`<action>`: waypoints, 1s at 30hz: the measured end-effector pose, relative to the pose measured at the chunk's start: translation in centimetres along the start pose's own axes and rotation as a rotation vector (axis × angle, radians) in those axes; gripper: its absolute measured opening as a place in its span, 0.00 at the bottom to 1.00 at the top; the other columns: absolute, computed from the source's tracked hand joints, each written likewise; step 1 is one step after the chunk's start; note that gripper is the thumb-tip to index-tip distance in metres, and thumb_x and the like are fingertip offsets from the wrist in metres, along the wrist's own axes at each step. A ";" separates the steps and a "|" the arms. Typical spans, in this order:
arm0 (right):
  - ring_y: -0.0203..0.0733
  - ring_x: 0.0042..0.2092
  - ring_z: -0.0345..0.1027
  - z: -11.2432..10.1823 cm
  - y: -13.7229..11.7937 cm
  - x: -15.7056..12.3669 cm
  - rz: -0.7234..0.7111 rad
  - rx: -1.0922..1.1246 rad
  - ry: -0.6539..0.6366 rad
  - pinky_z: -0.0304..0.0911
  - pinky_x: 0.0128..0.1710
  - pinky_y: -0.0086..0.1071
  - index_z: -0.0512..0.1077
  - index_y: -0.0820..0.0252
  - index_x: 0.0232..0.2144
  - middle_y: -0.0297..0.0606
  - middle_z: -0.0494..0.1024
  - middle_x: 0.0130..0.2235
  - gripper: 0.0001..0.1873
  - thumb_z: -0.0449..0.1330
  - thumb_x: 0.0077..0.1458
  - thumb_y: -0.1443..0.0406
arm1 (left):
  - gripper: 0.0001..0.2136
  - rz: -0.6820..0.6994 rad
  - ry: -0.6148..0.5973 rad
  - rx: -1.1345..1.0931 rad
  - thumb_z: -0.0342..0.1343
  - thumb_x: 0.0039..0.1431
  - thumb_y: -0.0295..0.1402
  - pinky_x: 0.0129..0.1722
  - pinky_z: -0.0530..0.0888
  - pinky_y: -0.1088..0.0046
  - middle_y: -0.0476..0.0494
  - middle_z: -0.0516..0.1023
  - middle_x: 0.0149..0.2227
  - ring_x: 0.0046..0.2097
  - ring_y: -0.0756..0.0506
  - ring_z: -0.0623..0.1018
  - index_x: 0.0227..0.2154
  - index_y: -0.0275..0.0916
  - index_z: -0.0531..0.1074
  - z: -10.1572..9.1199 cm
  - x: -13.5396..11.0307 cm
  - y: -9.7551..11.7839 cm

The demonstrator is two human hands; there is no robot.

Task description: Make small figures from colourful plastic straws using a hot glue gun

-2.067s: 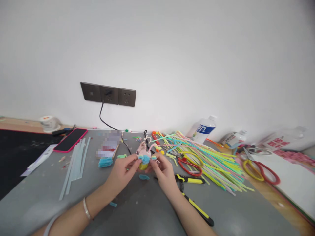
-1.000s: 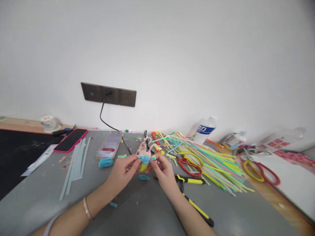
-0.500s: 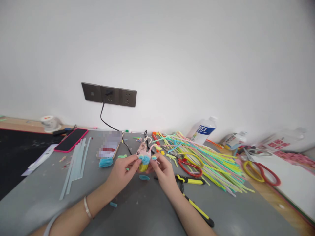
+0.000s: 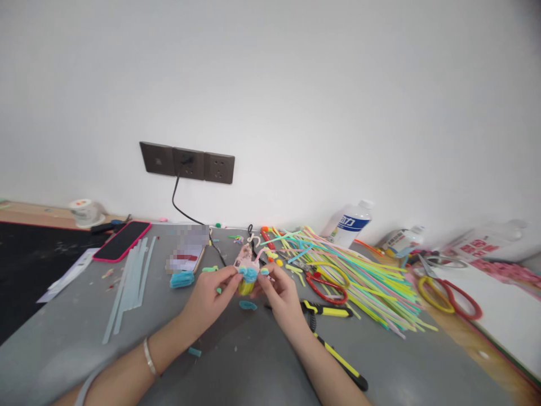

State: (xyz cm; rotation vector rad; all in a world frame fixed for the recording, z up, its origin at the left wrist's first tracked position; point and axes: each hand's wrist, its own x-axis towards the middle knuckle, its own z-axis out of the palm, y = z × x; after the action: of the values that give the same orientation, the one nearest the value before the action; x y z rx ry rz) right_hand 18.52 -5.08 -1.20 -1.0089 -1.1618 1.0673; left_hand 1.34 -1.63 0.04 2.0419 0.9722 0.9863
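A small figure of fuzzy pipe cleaners [image 4: 247, 276], pink on top, blue in the middle and yellow below, is held above the grey table. My left hand [image 4: 215, 292] pinches its blue part from the left between thumb and fingers. From the other side, my right hand [image 4: 279, 290] grips it near a small blue-and-yellow piece, its fingertips partly hidden. Below the figure lies a blue pipe cleaner piece [image 4: 247, 305]. A bundle of blue pieces [image 4: 182, 279] rests left of my left hand.
Many pastel pipe cleaners [image 4: 359, 282] spread to the right, with red-and-yellow scissors [image 4: 327, 290] and yellow-black pliers [image 4: 329, 310] near my right hand. A white bottle [image 4: 350, 224] stands behind. Glue sticks [image 4: 133, 279] and a pink-edged phone [image 4: 122, 241] lie left.
The pink top of the figure has shifted very slightly between my fingers. Both hands stay almost in the same place.
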 end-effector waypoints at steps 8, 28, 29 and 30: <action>0.37 0.22 0.70 -0.1 0.0 0.3 -0.013 0.025 0.021 0.69 0.25 0.30 0.66 0.56 0.29 0.29 0.73 0.23 0.21 0.64 0.53 0.47 | 0.07 -0.072 -0.006 -0.087 0.58 0.55 0.34 0.31 0.74 0.76 0.48 0.80 0.32 0.32 0.47 0.79 0.36 0.40 0.74 0.5 0.2 0.2; 0.32 0.23 0.57 0.5 0.5 -0.8 -0.155 -0.137 0.043 0.53 0.23 0.25 0.72 0.60 0.32 0.29 0.66 0.25 0.09 0.65 0.53 0.60 | 0.23 -0.459 0.000 -0.826 0.69 0.45 0.45 0.27 0.74 0.75 0.54 0.69 0.27 0.29 0.51 0.71 0.27 0.40 0.58 1.4 0.4 0.5; 0.33 0.24 0.58 0.6 0.4 -0.8 -0.171 -0.157 0.035 0.55 0.23 0.26 0.73 0.60 0.32 0.31 0.68 0.26 0.08 0.65 0.53 0.61 | 0.23 -0.444 0.001 -0.817 0.69 0.45 0.45 0.27 0.74 0.74 0.54 0.69 0.27 0.29 0.51 0.71 0.26 0.40 0.58 1.4 0.4 0.6; 0.33 0.25 0.59 0.7 0.3 -0.8 -0.189 -0.179 0.033 0.56 0.24 0.26 0.74 0.60 0.31 0.33 0.69 0.27 0.07 0.64 0.53 0.62 | 0.23 -0.429 0.000 -0.806 0.68 0.45 0.45 0.27 0.75 0.74 0.54 0.68 0.26 0.29 0.51 0.71 0.26 0.40 0.58 1.4 0.4 0.6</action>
State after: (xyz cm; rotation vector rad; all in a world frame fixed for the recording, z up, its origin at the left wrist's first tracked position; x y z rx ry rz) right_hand 17.77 -5.78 -1.61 -1.0277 -1.3148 0.8051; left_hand 2.86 -1.92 -0.04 1.1127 0.7835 0.9317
